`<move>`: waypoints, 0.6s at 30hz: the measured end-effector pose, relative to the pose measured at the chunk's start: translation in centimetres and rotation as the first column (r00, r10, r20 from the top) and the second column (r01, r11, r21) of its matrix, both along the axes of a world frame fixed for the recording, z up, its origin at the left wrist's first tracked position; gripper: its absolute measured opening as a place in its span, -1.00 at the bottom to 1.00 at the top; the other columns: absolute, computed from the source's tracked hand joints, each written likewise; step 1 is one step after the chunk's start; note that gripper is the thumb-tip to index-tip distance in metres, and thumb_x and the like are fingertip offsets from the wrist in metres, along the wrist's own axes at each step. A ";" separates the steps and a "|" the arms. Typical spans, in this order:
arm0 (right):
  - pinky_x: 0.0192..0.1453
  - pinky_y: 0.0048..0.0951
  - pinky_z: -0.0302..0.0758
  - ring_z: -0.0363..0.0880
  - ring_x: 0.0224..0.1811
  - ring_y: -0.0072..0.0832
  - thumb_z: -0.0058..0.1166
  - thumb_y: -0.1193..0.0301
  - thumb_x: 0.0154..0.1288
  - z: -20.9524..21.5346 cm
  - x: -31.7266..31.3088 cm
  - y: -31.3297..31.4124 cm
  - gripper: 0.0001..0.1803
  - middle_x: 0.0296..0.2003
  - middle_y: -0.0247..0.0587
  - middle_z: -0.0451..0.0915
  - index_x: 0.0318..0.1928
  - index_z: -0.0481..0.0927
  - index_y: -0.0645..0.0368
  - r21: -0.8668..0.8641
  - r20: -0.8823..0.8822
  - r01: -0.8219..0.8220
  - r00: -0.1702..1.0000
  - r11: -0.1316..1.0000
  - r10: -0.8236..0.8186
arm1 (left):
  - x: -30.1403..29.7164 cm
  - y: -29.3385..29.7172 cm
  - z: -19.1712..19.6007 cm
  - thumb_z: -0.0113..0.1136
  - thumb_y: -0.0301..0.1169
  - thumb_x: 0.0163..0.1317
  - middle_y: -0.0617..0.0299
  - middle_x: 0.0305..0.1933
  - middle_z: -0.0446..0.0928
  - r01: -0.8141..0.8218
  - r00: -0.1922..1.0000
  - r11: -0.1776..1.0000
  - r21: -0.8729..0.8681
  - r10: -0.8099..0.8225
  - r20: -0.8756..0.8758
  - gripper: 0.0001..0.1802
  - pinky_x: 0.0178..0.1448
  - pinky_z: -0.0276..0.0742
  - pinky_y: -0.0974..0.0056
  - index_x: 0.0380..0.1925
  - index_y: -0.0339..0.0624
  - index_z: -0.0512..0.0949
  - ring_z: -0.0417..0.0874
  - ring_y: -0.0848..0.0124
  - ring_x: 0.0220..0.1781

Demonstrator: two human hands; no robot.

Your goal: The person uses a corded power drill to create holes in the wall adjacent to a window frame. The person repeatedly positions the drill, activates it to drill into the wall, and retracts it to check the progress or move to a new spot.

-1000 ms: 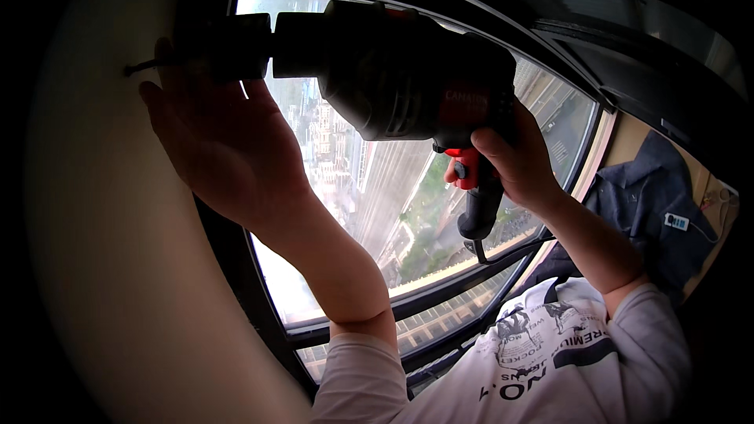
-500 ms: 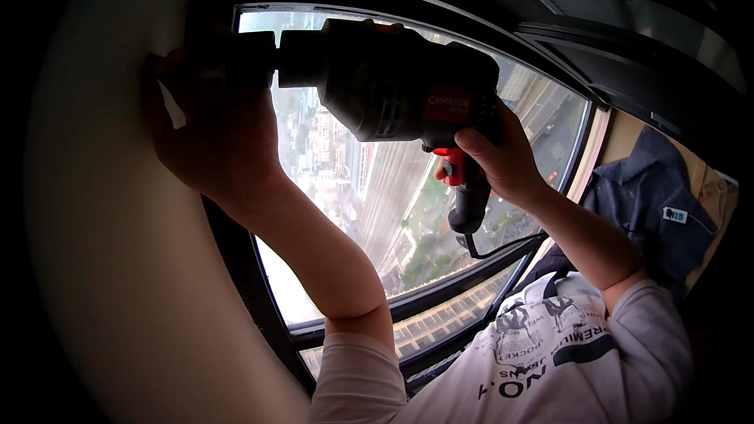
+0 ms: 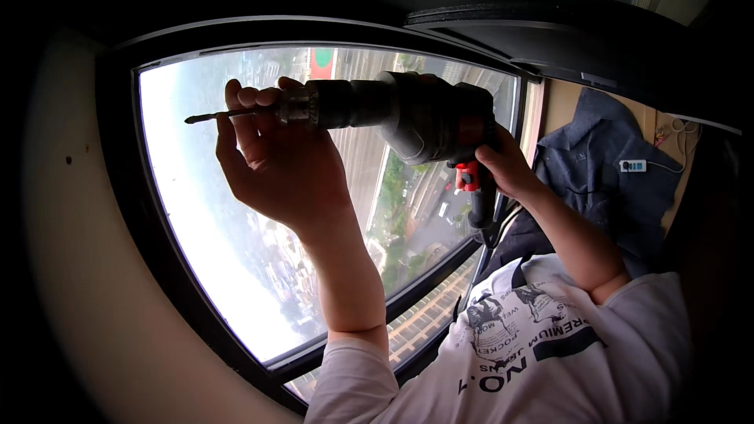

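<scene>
A black power drill (image 3: 428, 122) with a red trigger is held level in front of the window, its thin drill bit (image 3: 206, 118) pointing left. My right hand (image 3: 510, 163) is wrapped round its handle at the back. At the front, my left hand (image 3: 287, 165) is closed about the chuck (image 3: 294, 106), palm beneath it. The thumb and fingertips reach forward beside the bit's base. Some left fingers are hidden behind the chuck. The bit's tip stands clear of the pale wall (image 3: 59, 251), which has small dark spots on it.
A dark-framed window (image 3: 236, 267) looks down on streets far below. At the right, a dark blue cloth (image 3: 585, 141) lies with a white power strip (image 3: 632, 166) and its cable on top. A dark frame or panel (image 3: 503, 27) runs overhead.
The drill has swung back from the wall, and its bit now shows against the window. My left hand has moved right with it, still at the chuck.
</scene>
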State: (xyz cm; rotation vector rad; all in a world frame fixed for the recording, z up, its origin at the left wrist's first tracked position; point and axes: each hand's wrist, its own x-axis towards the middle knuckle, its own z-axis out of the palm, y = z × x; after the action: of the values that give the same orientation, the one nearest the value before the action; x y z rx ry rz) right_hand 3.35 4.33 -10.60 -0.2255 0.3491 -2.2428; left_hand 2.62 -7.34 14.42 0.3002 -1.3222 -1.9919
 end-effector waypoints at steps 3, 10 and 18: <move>-0.13 -0.34 0.63 0.62 -0.24 -0.45 0.27 0.24 0.22 -4.3 1.0 3.3 -0.34 -0.13 -0.18 0.58 0.22 0.30 0.26 0.092 0.025 0.001 1.000 0.996 -0.003 | 0.5 0.3 -5.5 -0.06 -0.21 0.35 0.10 -0.05 0.57 0.051 0.999 0.998 0.020 -0.051 0.011 -0.56 0.40 0.30 0.01 0.09 -0.28 0.47 0.55 0.19 0.10; -0.27 -0.46 0.59 0.61 -0.38 -0.55 0.32 0.37 0.22 -9.1 5.1 11.5 -0.37 -0.30 -0.23 0.60 0.18 0.28 0.29 0.478 -0.016 0.123 0.991 0.870 -0.131 | 2.2 0.5 -17.7 -0.06 -0.27 0.30 -0.01 -0.14 0.43 0.095 0.975 0.870 0.484 -0.179 0.132 -0.67 0.54 -0.03 -0.18 -0.19 -0.40 0.40 0.36 0.03 0.21; 0.08 -0.36 0.57 0.60 -0.06 -0.46 0.29 0.48 0.20 -14.5 12.9 17.9 -0.11 -0.10 -0.15 0.57 0.41 0.00 0.12 0.544 0.026 0.237 0.954 0.805 -0.299 | 2.0 8.1 -26.5 -0.11 -0.24 0.35 0.18 -0.40 0.13 0.393 0.841 0.673 0.626 -0.538 0.051 -0.70 0.14 0.19 0.02 -0.50 -0.15 0.19 0.24 0.23 -0.23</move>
State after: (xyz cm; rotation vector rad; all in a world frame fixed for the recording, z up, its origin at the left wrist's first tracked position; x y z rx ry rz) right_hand 16.25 22.22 -25.13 0.2654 0.9819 -2.3143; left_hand 4.63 0.75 -12.12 0.5411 -0.9094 -2.8924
